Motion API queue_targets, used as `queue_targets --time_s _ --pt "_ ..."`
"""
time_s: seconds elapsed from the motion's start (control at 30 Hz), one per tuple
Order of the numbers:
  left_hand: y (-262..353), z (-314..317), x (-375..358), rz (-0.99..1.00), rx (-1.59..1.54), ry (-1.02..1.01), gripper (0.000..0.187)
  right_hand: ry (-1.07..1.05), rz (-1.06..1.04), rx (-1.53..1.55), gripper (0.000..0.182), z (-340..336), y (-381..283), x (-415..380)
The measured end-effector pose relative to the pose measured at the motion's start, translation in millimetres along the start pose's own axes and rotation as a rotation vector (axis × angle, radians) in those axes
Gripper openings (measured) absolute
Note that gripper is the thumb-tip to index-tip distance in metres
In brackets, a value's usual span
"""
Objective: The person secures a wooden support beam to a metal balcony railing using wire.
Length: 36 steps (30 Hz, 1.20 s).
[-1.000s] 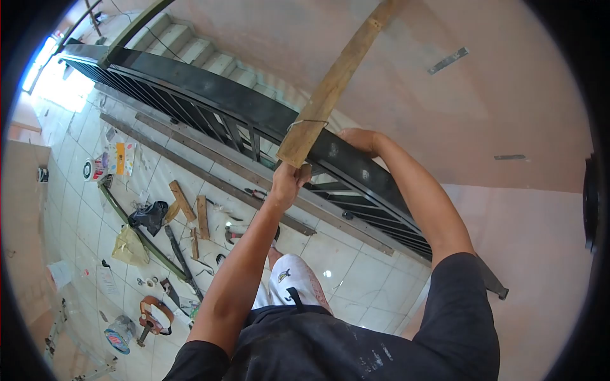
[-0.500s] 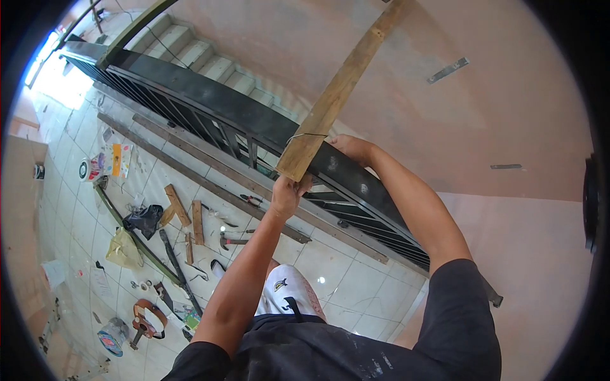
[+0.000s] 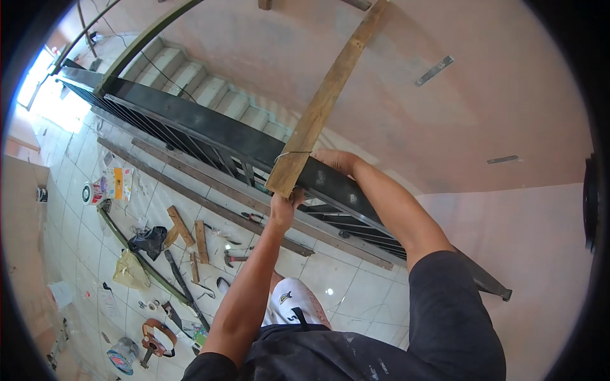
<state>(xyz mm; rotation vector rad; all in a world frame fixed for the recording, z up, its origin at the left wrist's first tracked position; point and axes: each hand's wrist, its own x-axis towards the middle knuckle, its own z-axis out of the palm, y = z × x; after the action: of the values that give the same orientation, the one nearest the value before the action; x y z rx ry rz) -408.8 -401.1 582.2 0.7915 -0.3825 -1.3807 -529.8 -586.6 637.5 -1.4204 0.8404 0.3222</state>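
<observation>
A long wooden plank (image 3: 324, 101) lies across the dark metal railing (image 3: 216, 127), its near end jutting over my side. A thin wire (image 3: 293, 152) loops over the plank where it crosses the top rail. Just under the plank's near end is my left hand (image 3: 284, 208), closed, with its fingertips partly hidden. On the far side of the rail, my right hand (image 3: 337, 160) curls in beside the plank near the wire. The plank and rail cover most of its fingers, so what it grips is hidden.
White stairs (image 3: 210, 89) descend beyond the railing, against a pinkish wall (image 3: 495, 120). Long metal bars (image 3: 210, 184) lie along its foot. On the tiled floor are a hammer (image 3: 234, 258), pliers (image 3: 252, 217), wood offcuts (image 3: 201, 241), a black bag (image 3: 149, 241) and a circular orange-brown tool (image 3: 157, 336).
The camera view has shifted slightly, so the plank and both hands sit a little lower and further left. Both hands stay beside the plank and railing.
</observation>
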Motion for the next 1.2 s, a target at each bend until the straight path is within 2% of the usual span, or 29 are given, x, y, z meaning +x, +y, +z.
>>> queue_targets --time_s 0.03,0.13,0.2,0.27,0.3,0.37,0.4,0.43,0.5,0.57,0.67,0.73,0.8,0.83,0.87,0.9,0.93,1.0,1.03,1.1,1.2 --pt "-6 -8 1 -0.009 -0.055 -0.073 0.032 -0.021 0.031 -0.003 0.028 5 2 -4" --pt "-13 -14 6 0.002 -0.06 -0.126 0.031 -0.029 0.093 -0.007 0.03 7 -7 -14" --pt "-15 -9 8 -0.004 -0.049 -0.086 0.033 -0.025 0.136 0.004 0.032 0 3 -12" --pt "-15 -11 3 -0.032 -0.026 -0.038 0.034 -0.145 0.05 0.222 0.03 -1 17 -3" --pt "-14 -12 6 -0.007 -0.006 -0.085 0.035 -0.147 0.052 0.228 0.03 -2 17 -2" --pt "-12 -8 6 0.018 0.008 -0.136 0.036 -0.105 0.197 0.274 0.034 -7 15 -8" --pt "-11 -4 4 0.011 -0.003 -0.076 0.036 -0.099 0.2 0.276 0.034 -5 14 -10" --pt "-9 1 4 0.006 -0.014 -0.018 0.037 -0.028 0.191 0.177 0.031 -2 12 -9" --pt "-7 2 6 0.037 -0.019 -0.042 0.037 0.05 0.18 0.074 0.029 -3 7 -8" --pt "-9 3 6 0.062 -0.023 -0.058 0.036 0.132 0.119 -0.159 0.025 -5 4 -7" --pt "-17 -5 10 0.084 -0.038 -0.071 0.036 0.226 0.176 -0.208 0.025 -3 -24 -34" --pt "-18 -15 13 0.027 0.027 -0.069 0.036 0.525 0.046 -0.868 0.028 -15 -18 -45" --pt "-8 4 7 0.08 0.128 0.011 0.039 1.143 -0.342 -0.471 0.027 36 -51 -100" --pt "-2 9 5 0.134 0.231 0.082 0.042 0.951 -0.351 -0.169 0.027 63 -67 -129" --pt "3 1 5 0.113 0.251 -0.048 0.043 0.753 -0.342 0.136 0.028 93 -69 -154" --pt "6 -4 1 0.098 0.259 -0.054 0.043 0.588 -0.382 0.266 0.029 126 -61 -164" --pt "8 -5 4 0.167 0.374 -0.069 0.045 0.546 -0.309 -0.016 0.025 150 -53 -170" --pt "17 4 1 0.241 0.575 -0.033 0.049 0.696 -0.379 -0.391 0.033 197 -5 -143" --pt "15 4 0 0.235 0.582 -0.046 0.049 0.709 -0.376 -0.381 0.033 206 15 -120" --pt "13 3 5 0.13 0.356 0.015 0.047 1.211 -0.362 -0.683 0.046 216 45 -83" --pt "16 0 4 0.14 0.393 0.001 0.045 1.298 -0.249 -0.745 0.048 205 51 -58"
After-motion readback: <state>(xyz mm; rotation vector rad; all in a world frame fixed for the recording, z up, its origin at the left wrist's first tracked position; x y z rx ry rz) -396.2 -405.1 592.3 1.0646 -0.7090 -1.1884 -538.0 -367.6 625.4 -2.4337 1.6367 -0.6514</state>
